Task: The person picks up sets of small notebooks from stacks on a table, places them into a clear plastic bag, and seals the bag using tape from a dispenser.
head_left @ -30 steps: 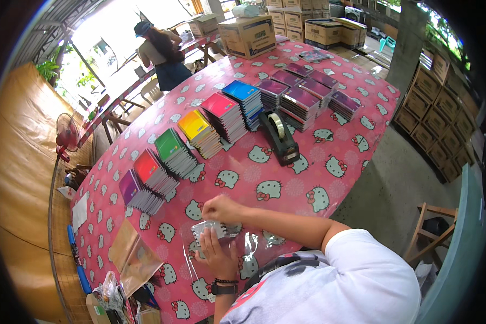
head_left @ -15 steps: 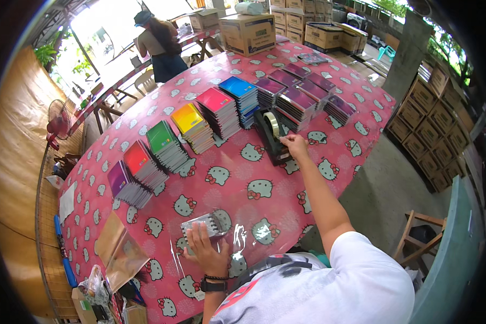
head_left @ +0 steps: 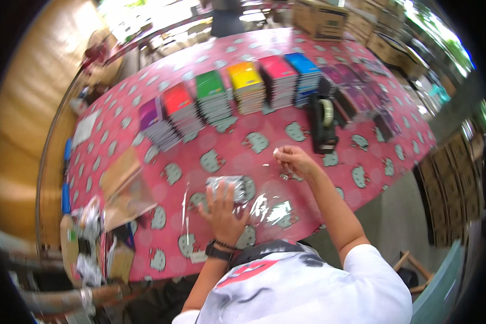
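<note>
My left hand (head_left: pixel 224 211) lies flat with fingers spread, pressing on a small spiral notebook (head_left: pixel 233 182) at the near middle of the table. Clear plastic film (head_left: pixel 259 208) is spread around and under the notebook, shining in the light. Over the table to its right, my right hand (head_left: pixel 295 160) pinches a small whitish piece of tape (head_left: pixel 276 153) between thumb and fingers. The black tape dispenser (head_left: pixel 323 135) with its pale roll stands beyond that hand, to the right, untouched.
Notebook stacks in purple, red, green (head_left: pixel 210 85), yellow, pink and blue curve across the table, with more dark purple stacks (head_left: pixel 356 102) at right. Brown paper (head_left: pixel 125 186) and a box of scraps (head_left: pixel 73 243) lie at left. Cartons (head_left: pixel 318 20) stand at the far edge.
My right hand has left the tape dispenser and come back toward the notebook with a piece of tape. My left hand stays on the notebook. The whole view has turned.
</note>
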The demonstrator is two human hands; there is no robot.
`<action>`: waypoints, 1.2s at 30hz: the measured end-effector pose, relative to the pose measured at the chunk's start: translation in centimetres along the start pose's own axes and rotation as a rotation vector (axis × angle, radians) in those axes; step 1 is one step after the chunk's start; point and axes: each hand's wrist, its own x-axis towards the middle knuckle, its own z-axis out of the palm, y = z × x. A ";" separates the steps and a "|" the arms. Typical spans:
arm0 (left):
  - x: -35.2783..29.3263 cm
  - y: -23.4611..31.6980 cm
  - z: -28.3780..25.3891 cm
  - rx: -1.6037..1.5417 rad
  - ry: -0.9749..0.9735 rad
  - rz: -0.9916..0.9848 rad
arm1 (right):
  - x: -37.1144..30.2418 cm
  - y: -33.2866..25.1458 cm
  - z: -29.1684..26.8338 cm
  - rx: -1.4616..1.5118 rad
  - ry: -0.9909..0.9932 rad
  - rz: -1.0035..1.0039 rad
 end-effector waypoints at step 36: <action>2.7 -4.9 -1.7 -0.959 -0.093 0.041 | -3.3 1.1 10.5 -0.178 -0.340 -0.286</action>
